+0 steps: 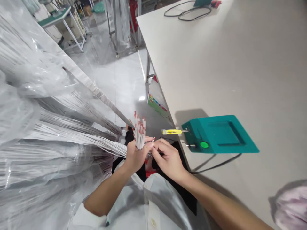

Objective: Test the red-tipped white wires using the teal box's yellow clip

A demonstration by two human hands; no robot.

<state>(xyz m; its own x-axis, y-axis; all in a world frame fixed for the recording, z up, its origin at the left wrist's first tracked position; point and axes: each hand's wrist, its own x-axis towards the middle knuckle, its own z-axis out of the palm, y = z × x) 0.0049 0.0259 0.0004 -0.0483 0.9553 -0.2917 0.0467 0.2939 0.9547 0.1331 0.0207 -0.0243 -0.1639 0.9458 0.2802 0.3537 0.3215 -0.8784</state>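
Beside the table (227,76), the left hand (136,157) wraps its fingers round the red-tipped white wires (139,132); the right hand (169,157) pinches what looks like 1 wire end (153,141). I'd keep that bundle snug, handling the single end gently.

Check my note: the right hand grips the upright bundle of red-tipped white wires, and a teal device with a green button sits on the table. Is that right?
Not quite: the head view shows the left hand gripping the upright bundle of red-tipped white wires, not the right. The teal device with a green button does sit on the table.
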